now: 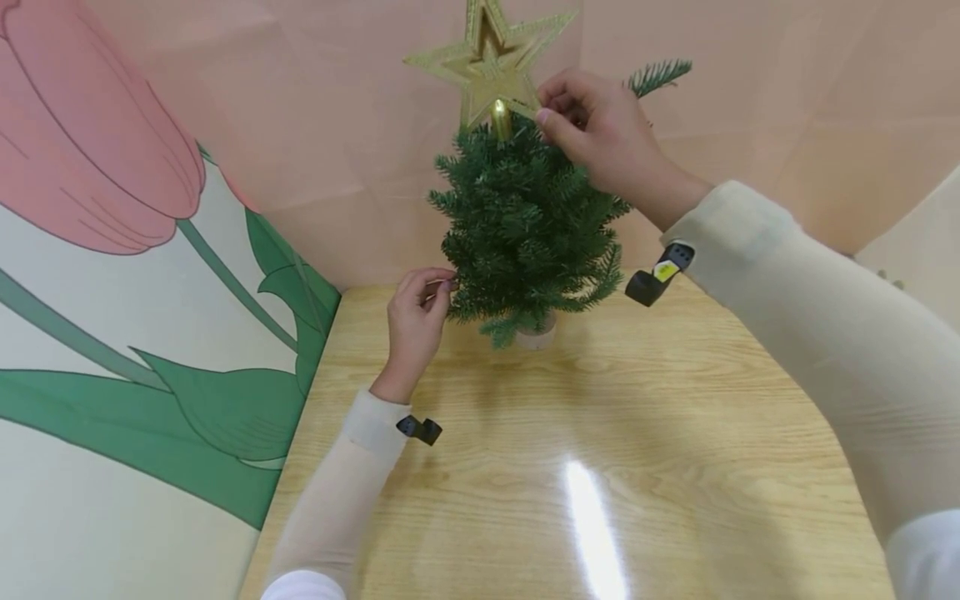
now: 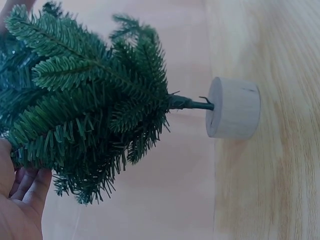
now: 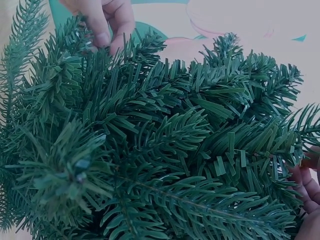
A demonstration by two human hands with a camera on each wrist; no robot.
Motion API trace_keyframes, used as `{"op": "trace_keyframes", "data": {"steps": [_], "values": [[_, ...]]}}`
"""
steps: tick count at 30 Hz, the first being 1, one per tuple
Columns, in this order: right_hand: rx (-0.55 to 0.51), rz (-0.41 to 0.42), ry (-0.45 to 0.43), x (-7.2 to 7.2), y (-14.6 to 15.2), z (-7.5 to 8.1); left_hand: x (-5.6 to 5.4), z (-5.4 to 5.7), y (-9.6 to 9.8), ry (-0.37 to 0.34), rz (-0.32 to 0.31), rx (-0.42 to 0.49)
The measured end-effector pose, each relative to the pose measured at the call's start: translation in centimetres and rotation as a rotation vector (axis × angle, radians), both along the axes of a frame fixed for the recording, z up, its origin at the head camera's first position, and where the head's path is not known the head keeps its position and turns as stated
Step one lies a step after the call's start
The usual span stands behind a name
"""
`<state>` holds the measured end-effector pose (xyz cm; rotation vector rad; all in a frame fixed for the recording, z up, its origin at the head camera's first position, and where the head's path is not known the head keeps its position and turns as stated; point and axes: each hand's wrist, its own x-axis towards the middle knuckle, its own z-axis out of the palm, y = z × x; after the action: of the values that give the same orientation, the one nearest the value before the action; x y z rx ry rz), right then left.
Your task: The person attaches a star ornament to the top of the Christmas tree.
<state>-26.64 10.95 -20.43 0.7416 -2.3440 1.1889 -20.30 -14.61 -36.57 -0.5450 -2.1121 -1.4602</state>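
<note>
A small artificial Christmas tree (image 1: pixel 528 225) stands upright on a round pale wooden base (image 2: pixel 235 109). At its left side, thumb and fingers of my left hand (image 1: pixel 416 321) pinch a low branch tip; the right wrist view shows this hand (image 3: pixel 107 22) beyond the needles. My right hand (image 1: pixel 611 133) is up at the treetop with curled fingers, pinching at an upper branch (image 3: pixel 312 125) right beside the star's lower right point. A gold glittery star (image 1: pixel 498 79) tops the tree, with a lit candle-shaped bulb (image 1: pixel 500 121) under it. Needles partly hide both hands' fingertips.
The tree stands near the far edge of a light wood table (image 1: pixel 660 433). Close behind is a peach-coloured backdrop (image 1: pixel 322 142); at the left, a tulip-patterned panel (image 1: pixel 225 408). A long branch (image 1: pixel 660 77) sticks out past my right hand.
</note>
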Motion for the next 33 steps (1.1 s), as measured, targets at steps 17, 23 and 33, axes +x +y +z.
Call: {"op": "trace_keyframes", "data": {"steps": [17,23,33], "values": [[0.053,-0.009,-0.019,0.14,0.06,0.05,-0.28,-0.17,-0.08,-0.003,0.011,0.005],[0.062,-0.005,-0.012,0.12,0.1,-0.04,-0.22,-0.3,-0.07,-0.013,0.011,0.007],[0.079,-0.003,0.002,0.15,0.35,-0.08,-0.15,-0.08,0.05,0.014,0.006,0.01]]}}
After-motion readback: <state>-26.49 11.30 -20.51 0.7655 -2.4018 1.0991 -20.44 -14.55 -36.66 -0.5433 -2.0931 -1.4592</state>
